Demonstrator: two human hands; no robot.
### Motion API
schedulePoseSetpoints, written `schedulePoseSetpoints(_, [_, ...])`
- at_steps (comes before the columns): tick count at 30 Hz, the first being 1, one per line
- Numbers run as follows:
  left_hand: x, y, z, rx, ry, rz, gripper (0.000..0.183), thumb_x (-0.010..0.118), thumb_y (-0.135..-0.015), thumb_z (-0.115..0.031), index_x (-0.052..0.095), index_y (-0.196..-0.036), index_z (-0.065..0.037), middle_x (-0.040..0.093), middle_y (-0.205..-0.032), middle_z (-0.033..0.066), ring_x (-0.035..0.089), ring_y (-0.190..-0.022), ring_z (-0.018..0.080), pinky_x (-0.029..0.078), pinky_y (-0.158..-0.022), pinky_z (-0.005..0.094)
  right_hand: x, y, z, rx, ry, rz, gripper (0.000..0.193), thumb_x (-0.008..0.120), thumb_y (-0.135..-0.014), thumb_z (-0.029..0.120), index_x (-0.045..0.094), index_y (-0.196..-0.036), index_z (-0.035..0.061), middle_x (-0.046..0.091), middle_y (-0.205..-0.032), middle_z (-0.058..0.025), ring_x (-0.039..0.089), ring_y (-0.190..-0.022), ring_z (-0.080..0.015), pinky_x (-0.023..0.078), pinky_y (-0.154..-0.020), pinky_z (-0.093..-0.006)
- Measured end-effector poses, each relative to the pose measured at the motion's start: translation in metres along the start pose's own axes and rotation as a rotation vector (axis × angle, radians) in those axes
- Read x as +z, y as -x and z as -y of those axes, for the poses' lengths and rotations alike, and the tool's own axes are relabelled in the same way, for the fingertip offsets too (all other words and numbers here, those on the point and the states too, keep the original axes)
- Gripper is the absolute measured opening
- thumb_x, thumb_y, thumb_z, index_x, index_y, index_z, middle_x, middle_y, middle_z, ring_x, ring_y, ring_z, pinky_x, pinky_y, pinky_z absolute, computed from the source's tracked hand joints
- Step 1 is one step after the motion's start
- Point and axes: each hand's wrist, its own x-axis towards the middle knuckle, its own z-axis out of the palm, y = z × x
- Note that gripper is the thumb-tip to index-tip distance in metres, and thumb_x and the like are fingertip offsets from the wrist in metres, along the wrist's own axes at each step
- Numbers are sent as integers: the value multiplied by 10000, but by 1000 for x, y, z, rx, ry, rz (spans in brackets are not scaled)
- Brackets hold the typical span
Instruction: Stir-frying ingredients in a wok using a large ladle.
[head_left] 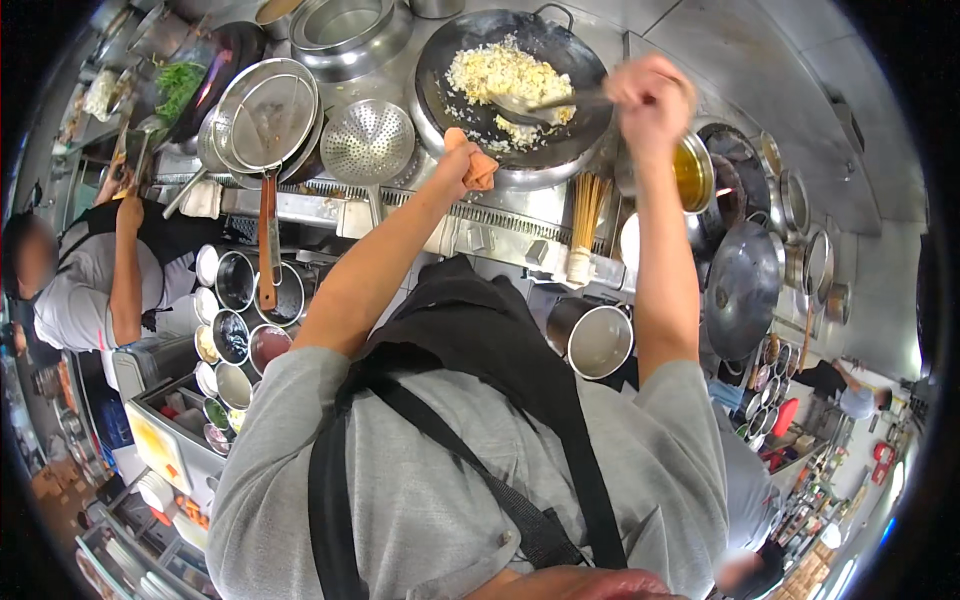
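Observation:
A dark wok (565,40) sits on the range in front of me, with a loose heap of white rice mixed with yellow egg (510,72) in it. My left hand (452,172) is closed round a folded orange cloth (484,170) at the wok's near left rim; whether a handle lies under the cloth is hidden. Over the wok's right side, my right hand (652,100) grips the handle of a wok ladle (575,99). The ladle's bowl rests among the rice, tilted to the left.
A perforated skimmer (367,140) and a wooden-handled strainer (268,120) lie left of the wok. A bamboo brush (587,215) stands at the range's front edge. Yellow oil (688,175) fills a pot at right. A co-worker (100,270) handles another wok with greens at far left.

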Motion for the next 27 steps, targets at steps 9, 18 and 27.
schedulePoseSetpoints(9, [-13,2,-8,-7,-45,-68,136,618,-871,-178,593,-901,-48,645,-801,92,666,-704,222,551,-560,384,33,25,-45,-456,462,-356,221,456,-855,90,492,-644,36,521,-590,-73,447,-500,-144,377,-482,-289])
schedulePoseSetpoints(18, [5,-7,-6,-46,31,-29,177,539,-887,-183,536,-915,-8,614,-788,145,627,-629,290,508,-495,428,71,22,-33,-160,251,-119,205,524,-802,50,473,-610,1,450,-579,-38,380,-507,-117,352,-504,-271])
schedulePoseSetpoints(27, [63,120,-42,-346,-14,11,275,429,-953,-273,548,-933,-26,640,-854,132,634,-721,278,543,-651,443,18,8,40,-65,175,-339,377,489,-888,245,456,-551,78,396,-464,-11,354,-391,-134,307,-411,-292])
